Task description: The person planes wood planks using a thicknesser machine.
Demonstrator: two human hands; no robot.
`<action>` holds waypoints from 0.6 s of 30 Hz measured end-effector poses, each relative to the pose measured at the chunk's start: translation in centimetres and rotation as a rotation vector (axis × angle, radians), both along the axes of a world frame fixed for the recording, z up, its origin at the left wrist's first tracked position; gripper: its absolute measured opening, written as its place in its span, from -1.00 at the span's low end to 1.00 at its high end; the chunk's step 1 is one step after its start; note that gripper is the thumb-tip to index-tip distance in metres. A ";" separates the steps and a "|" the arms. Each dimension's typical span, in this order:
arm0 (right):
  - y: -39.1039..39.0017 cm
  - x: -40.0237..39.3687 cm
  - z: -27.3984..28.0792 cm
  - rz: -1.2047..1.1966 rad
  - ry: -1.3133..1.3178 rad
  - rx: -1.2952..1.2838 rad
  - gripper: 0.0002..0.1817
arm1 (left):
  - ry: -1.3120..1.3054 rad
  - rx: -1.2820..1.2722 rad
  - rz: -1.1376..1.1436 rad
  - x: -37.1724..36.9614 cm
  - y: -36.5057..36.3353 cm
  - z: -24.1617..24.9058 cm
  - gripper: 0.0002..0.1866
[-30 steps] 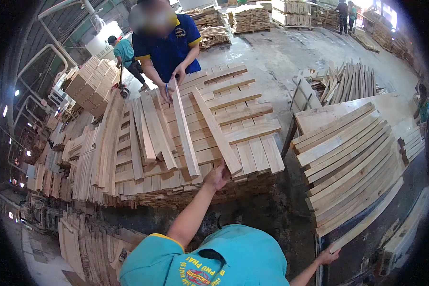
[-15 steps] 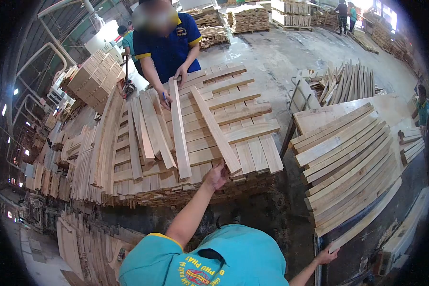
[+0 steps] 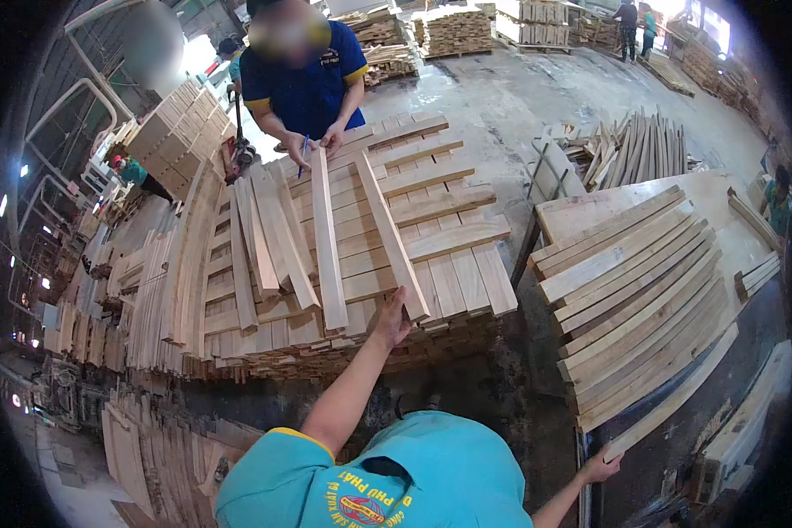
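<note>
My left hand [image 3: 392, 320] is closed on the near end of a wooden slat [image 3: 391, 236] lying across the stack of boards. My right hand [image 3: 599, 466] grips the near end of another slat [image 3: 678, 394], at the edge of the row of slats on the right-hand table. Left of my first slat, a second light slat [image 3: 330, 242] lies nearly parallel, its far end in the hands [image 3: 317, 148] of a co-worker in a dark blue shirt. A blue pen [image 3: 304, 155] shows in one of those hands.
Beneath the loose slats is a stack of crosswise boards [image 3: 475, 277]. Several slats [image 3: 629, 304] lie side by side on the right-hand table [image 3: 678, 189]. More lumber [image 3: 150, 449] stands at lower left. A pallet jack [image 3: 239, 157] and other people are farther back.
The near end of the slat in my left hand has shifted left, and my hand with it. The co-worker's hands are closer together at their slat's far end. My right hand stays on its slat.
</note>
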State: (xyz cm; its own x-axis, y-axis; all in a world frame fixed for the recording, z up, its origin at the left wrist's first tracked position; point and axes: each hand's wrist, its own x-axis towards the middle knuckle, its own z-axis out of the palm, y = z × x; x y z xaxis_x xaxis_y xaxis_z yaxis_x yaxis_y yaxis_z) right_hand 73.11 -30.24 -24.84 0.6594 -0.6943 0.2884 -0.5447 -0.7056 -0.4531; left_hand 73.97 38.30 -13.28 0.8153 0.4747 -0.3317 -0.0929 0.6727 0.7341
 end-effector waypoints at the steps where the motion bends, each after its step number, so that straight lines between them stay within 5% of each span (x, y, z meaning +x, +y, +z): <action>1: 0.0 0.0 0.0 0.008 -0.011 -0.001 -0.13 | 0.001 -0.002 -0.001 0.0 0.0 -0.4 -0.26; 3: 0.1 -0.1 0.4 0.014 -0.006 0.000 -0.14 | -0.007 -0.018 0.053 0.2 -0.9 1.2 -0.47; 6: 0.5 0.0 0.7 0.012 -0.007 -0.009 -0.18 | 0.037 0.118 0.040 0.4 -1.4 1.5 -0.52; 16: 0.0 0.0 0.0 0.003 -0.009 -0.041 -0.19 | 0.116 0.192 -0.041 0.0 -1.0 1.5 -0.52; 18: 0.2 0.0 0.1 0.007 -0.018 -0.028 -0.20 | 0.131 0.162 0.120 0.5 -2.1 2.1 -0.50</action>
State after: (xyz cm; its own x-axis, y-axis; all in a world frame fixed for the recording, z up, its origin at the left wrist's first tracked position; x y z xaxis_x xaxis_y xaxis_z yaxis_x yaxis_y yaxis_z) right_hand 73.12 -30.06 -24.70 0.6590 -0.6807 0.3199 -0.5313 -0.7224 -0.4426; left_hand 74.51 36.20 -11.17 0.7050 0.6209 -0.3427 -0.0616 0.5350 0.8426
